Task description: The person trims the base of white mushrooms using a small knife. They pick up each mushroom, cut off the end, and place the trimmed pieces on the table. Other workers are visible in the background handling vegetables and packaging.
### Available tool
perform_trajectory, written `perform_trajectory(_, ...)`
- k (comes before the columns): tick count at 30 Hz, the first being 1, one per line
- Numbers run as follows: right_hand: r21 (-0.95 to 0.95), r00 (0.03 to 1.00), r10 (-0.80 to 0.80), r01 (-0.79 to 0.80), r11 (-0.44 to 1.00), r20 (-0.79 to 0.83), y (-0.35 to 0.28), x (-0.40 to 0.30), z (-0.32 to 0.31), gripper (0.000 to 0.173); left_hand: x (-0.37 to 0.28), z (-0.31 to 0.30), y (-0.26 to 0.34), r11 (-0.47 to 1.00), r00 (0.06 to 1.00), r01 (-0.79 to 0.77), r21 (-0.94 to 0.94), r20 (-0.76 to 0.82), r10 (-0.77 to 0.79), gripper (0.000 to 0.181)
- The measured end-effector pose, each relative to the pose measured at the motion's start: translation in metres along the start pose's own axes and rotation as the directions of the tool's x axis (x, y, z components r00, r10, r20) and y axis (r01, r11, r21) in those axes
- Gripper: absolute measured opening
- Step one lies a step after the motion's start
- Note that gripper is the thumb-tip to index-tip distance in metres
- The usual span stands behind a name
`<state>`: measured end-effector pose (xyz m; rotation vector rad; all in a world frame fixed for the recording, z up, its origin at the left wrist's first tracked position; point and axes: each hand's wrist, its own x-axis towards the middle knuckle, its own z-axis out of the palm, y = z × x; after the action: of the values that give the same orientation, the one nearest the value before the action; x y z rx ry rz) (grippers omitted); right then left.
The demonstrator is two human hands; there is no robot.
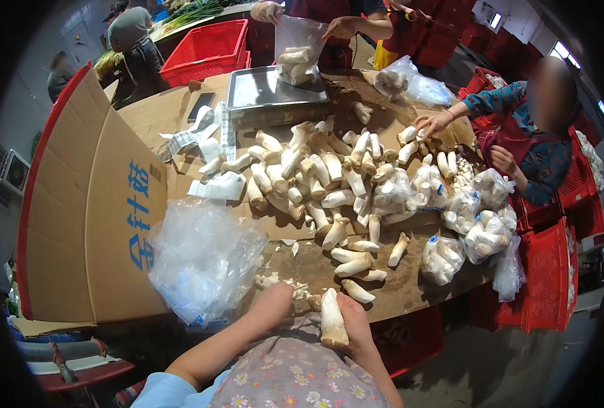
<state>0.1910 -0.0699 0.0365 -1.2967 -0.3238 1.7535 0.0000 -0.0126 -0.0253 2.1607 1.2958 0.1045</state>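
Note:
My right hand [357,319] grips a king oyster mushroom [334,317] at the table's near edge, its cut brown base toward me. My left hand [275,301] is curled beside a small heap of mushroom trimmings [302,291]; its fingers are mostly hidden, so whether it holds anything is unclear. Just beyond my right hand lie several loose king oyster mushrooms [355,266]. Farther off, a large pile of them [322,168] spreads over the cardboard-covered table. A stack of clear plastic bags [205,255] rests to the left of my hands.
A tall cardboard box [92,214] stands at left. Filled bags of mushrooms [442,259] sit at right, near red crates [547,275]. Across the table, one person holds a bag [299,53] over a scale tray [253,89]; another person's hand [432,124] reaches to the mushrooms. Label strips [217,186] lie left.

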Motion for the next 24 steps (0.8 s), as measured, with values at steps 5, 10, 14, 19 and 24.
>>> perform_trajectory(5,0.385,0.985,0.06,-0.118,0.915,0.16,-0.012,0.008,0.0,0.039,0.001,-0.022,0.024,0.866,1.0,0.024,-0.499,0.009,-0.023,0.022)
perform_trajectory(10,0.714,0.898,0.02,-0.363,0.599,0.44,-0.014,0.009,-0.001,0.046,0.007,-0.042,0.053,0.677,0.993,0.047,-0.734,-0.041,-0.114,0.023)
perform_trajectory(14,0.734,0.937,0.069,-0.313,0.603,0.344,-0.006,0.014,-0.012,0.036,0.009,-0.049,0.063,0.628,0.988,-0.037,-0.777,-0.122,-0.092,0.022)
perform_trajectory(19,0.689,0.926,0.078,-0.33,0.645,0.37,-0.01,0.011,-0.009,0.033,0.014,-0.054,0.078,0.594,0.988,-0.086,-0.8,-0.144,-0.051,0.024)
perform_trajectory(24,0.266,0.99,0.076,-0.106,0.958,0.12,-0.006,0.008,-0.008,0.038,0.014,-0.052,0.076,0.556,0.993,-0.025,-0.831,-0.083,-0.08,0.028)
